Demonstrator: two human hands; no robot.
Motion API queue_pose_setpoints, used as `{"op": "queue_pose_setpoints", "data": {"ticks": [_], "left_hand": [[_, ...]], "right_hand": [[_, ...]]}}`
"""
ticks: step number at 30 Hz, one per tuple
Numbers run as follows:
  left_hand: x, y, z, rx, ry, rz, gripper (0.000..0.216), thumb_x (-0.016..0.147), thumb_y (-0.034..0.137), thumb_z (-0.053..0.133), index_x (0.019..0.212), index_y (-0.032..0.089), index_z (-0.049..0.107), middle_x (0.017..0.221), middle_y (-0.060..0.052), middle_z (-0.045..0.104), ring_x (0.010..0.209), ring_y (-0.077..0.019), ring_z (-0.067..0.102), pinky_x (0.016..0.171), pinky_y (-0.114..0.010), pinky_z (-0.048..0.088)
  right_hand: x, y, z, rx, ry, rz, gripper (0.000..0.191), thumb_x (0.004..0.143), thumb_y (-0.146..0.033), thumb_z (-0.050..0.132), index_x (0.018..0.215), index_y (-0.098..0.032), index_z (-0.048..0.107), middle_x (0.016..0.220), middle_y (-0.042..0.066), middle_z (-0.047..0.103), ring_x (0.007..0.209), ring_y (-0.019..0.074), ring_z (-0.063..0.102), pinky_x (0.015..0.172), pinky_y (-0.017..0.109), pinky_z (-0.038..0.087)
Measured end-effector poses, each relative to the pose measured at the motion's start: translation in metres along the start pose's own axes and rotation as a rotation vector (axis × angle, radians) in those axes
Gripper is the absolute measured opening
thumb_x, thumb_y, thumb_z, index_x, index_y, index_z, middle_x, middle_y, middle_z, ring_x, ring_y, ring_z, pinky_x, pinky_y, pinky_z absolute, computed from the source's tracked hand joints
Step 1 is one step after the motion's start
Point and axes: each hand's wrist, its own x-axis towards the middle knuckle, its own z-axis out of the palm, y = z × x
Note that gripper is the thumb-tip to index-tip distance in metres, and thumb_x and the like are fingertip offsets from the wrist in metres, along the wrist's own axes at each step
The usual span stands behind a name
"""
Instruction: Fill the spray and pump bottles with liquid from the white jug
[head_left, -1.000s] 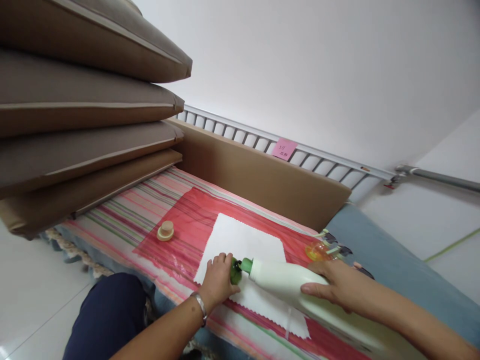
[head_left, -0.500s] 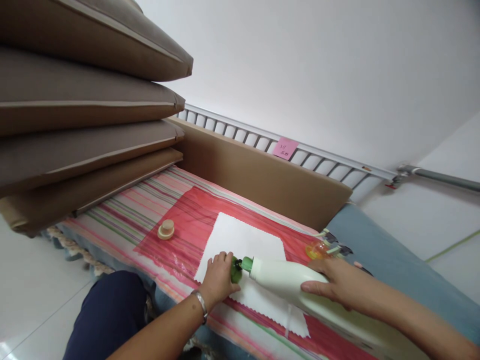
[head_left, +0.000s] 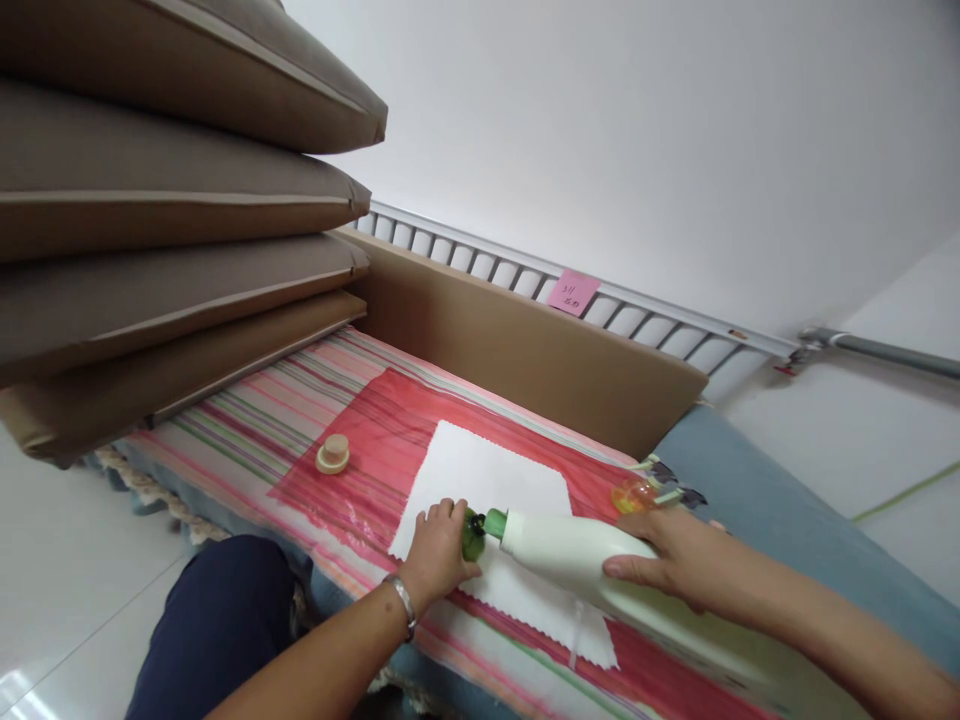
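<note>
A white bottle [head_left: 570, 556] with a green neck lies on its side over a white cloth [head_left: 480, 478] with zigzag edges. My right hand [head_left: 675, 563] grips the bottle's body from above. Curled round the dark green cap [head_left: 472, 536] at the bottle's mouth is my left hand [head_left: 435, 555], which wears a silver bracelet. The cloth lies on a clear red plastic sheet [head_left: 375, 440] spread over a striped bedcover [head_left: 262, 410].
A small beige stopper [head_left: 333, 455] stands on the red sheet to the left. An orange plastic piece [head_left: 634, 494] lies beyond my right hand. Stacked brown cushions [head_left: 165, 200] overhang the left. A cardboard panel [head_left: 525, 350] and a white rail [head_left: 600, 300] with a pink note line the back.
Both hands keep their hold on the bottle and cap. The view has shifted slightly; nothing else has visibly moved.
</note>
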Motion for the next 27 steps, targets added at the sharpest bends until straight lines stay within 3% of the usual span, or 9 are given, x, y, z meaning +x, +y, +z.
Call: {"op": "queue_pose_setpoints", "data": {"ticks": [11, 21, 27], "left_hand": [[0.000, 0.001, 0.000, -0.007, -0.008, -0.002, 0.074, 0.056, 0.040, 0.077, 0.120, 0.024, 0.043, 0.119, -0.009, 0.053, 0.109, -0.0287, 0.050, 0.093, -0.040, 0.037], [0.001, 0.001, 0.001, -0.003, -0.019, -0.010, 0.075, 0.056, 0.040, 0.078, 0.120, 0.024, 0.042, 0.119, -0.008, 0.052, 0.110, -0.0286, 0.049, 0.093, -0.040, 0.037], [0.002, 0.001, 0.001, 0.003, -0.018, -0.006, 0.077, 0.056, 0.041, 0.078, 0.121, 0.023, 0.042, 0.119, -0.008, 0.052, 0.109, -0.0283, 0.049, 0.093, -0.039, 0.036]], "right_hand": [[0.002, 0.004, 0.000, 0.016, -0.035, -0.020, 0.035, 0.077, -0.056, 0.052, 0.073, -0.022, 0.060, 0.068, 0.002, 0.066, 0.049, 0.0180, 0.059, 0.049, 0.026, 0.042], [0.002, 0.005, -0.001, 0.008, -0.011, -0.033, 0.037, 0.077, -0.058, 0.051, 0.074, -0.022, 0.061, 0.069, 0.003, 0.067, 0.052, 0.0185, 0.060, 0.049, 0.025, 0.040], [0.006, 0.014, 0.002, 0.019, -0.008, -0.072, 0.038, 0.077, -0.058, 0.052, 0.076, -0.021, 0.062, 0.075, 0.004, 0.068, 0.063, 0.0220, 0.063, 0.053, 0.026, 0.042]]}}
